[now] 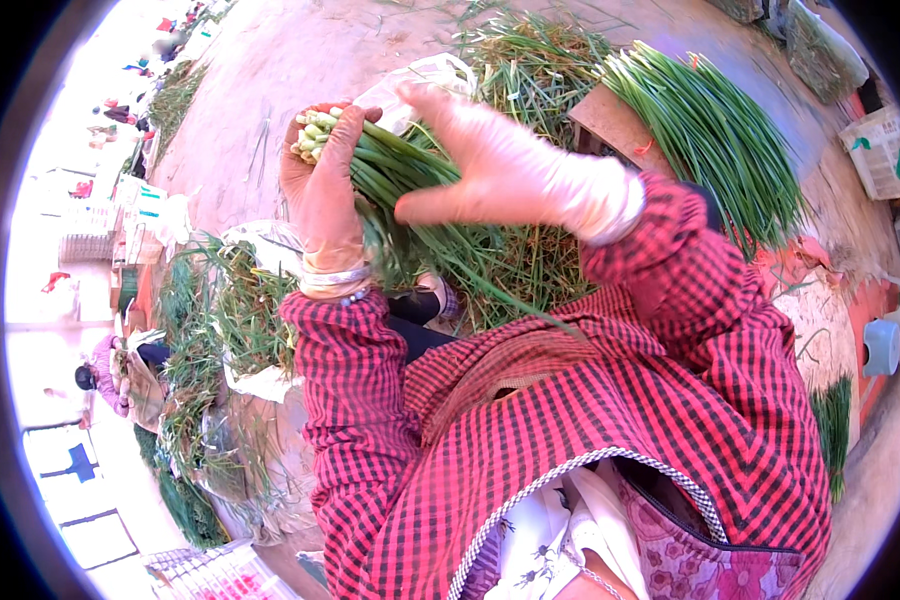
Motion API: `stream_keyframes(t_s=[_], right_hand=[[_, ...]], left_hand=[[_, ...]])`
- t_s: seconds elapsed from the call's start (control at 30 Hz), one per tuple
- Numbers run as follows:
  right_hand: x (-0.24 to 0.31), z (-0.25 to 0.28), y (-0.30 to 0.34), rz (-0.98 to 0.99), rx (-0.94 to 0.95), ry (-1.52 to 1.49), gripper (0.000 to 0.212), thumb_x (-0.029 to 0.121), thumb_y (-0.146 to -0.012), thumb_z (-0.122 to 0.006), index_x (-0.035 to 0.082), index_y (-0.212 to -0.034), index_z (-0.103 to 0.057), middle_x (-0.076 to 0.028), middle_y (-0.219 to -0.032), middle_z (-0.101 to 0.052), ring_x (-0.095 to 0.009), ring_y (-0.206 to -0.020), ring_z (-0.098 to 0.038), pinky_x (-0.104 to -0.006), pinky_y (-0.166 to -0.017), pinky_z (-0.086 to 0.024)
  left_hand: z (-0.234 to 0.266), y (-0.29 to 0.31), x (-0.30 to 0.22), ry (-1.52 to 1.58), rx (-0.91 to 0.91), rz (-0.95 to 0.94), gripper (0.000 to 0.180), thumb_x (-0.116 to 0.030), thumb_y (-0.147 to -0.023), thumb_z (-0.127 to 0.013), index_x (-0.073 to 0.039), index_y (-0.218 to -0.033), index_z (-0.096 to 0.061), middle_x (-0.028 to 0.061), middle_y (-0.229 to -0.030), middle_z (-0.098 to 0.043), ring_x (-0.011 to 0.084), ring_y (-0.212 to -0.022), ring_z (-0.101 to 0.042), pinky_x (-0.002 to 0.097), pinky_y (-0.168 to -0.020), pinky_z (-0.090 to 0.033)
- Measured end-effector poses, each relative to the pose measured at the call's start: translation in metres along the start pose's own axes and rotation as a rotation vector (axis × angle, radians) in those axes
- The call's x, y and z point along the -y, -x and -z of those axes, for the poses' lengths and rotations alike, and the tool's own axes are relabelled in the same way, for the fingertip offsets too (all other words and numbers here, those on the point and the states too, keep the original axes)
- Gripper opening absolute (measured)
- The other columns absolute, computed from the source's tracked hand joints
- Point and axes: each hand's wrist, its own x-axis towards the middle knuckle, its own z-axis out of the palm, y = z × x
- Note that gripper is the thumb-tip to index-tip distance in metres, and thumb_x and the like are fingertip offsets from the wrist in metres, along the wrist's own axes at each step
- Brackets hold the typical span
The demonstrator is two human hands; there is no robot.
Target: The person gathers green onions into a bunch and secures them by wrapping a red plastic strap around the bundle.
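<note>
1. Bunch (395,160) of long green stalks: up in front of the person's chest, pale cut ends at upper left, leaves trailing down to the right, one long leaf reaching the jacket (570,400).
2. Left hand (322,195): grasping the bunch near the pale ends, thumb across the near side, fingers wrapped behind. Beads (354,297) at the wrist.
3. Right hand (490,170): released, fingers spread, motion-blurred, over the middle of the bunch; cannot tell if the thumb touches the stalks. Pale cuff (620,205) at the wrist.
4. Jacket: red-and-black check, both sleeves same cloth.
5. Just beyond the hands: white bag (390,95), partly hidden; loose pile (535,65) of greens on the ground, some straw-coloured, running under the bunch.
6. Right of the pile: neat stack (715,140) of long green stalks lying across a brown board (618,122), pale ends toward upper left.
7. Left of the left arm: messy heap (255,310) of greens, white sheet (265,382) under part of it.
8. Far left: another person (110,375), bent low, details small.
9. Far right: carton (882,155) with green marks, clear sack (820,50) above it, pale blue bucket (881,348) below; dark green bundle (832,430) nearer the person.
</note>
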Motion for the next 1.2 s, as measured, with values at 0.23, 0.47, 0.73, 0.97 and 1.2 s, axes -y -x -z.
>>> stream_keyframes(t_s=[0.23,0.47,0.73,0.97,1.2], right_hand=[[-0.016,-0.058,0.011,-0.114,-0.227,0.057,0.089,0.03,-0.07,-0.076,0.008,-0.144,-0.033,-0.024,-0.123,-0.057,-0.04,-0.109,-0.06,-0.0449,-0.089,-0.05],[-0.022,-0.01,0.022,-0.529,0.186,-0.994,0.048,0.024,-0.078,-0.075,0.002,-0.117,-0.058,-0.007,-0.09,-0.067,-0.018,-0.078,-0.067,-0.0299,-0.073,-0.054],[-0.011,-0.019,0.045,-0.735,0.462,-1.343,0.047,0.042,-0.086,-0.071,0.002,-0.108,-0.061,-0.009,-0.085,-0.069,-0.017,-0.07,-0.068,-0.029,-0.064,-0.056],[-0.005,-0.031,0.038,-0.494,0.146,-0.95,0.055,0.04,-0.084,-0.075,0.0,-0.119,-0.058,-0.007,-0.095,-0.068,-0.013,-0.081,-0.065,-0.0276,-0.073,-0.054],[-0.006,-0.012,0.019,-0.378,-0.223,-0.841,0.022,0.013,-0.086,-0.076,0.002,-0.103,-0.068,0.002,-0.095,-0.065,-0.005,-0.088,-0.058,-0.0219,-0.079,-0.049]], left_hand=[[-0.012,0.0,0.014,0.435,-0.132,0.242,0.021,-0.009,-0.092,-0.065,-0.005,-0.111,-0.058,0.0112,-0.105,-0.065,0.0194,-0.097,-0.063,0.0323,-0.085,-0.053],[0.003,0.018,0.028,0.477,0.252,0.247,0.051,-0.001,-0.092,-0.06,-0.002,-0.139,-0.042,0.0139,-0.133,-0.054,0.0232,-0.122,-0.054,0.0366,-0.106,-0.043],[0.01,0.021,0.052,0.763,0.382,0.41,0.06,-0.021,-0.086,-0.071,-0.004,-0.138,-0.046,0.0146,-0.132,-0.057,0.0285,-0.123,-0.054,0.0422,-0.106,-0.044],[0.005,0.024,0.029,0.574,0.159,0.373,0.04,-0.016,-0.084,-0.067,-0.003,-0.121,-0.058,0.0092,-0.107,-0.064,0.0214,-0.096,-0.063,0.0352,-0.085,-0.054],[0.001,0.018,0.015,0.432,0.193,0.41,0.024,-0.009,-0.084,-0.063,0.0,-0.105,-0.066,0.0103,-0.097,-0.069,0.0212,-0.086,-0.068,0.0341,-0.079,-0.056]])
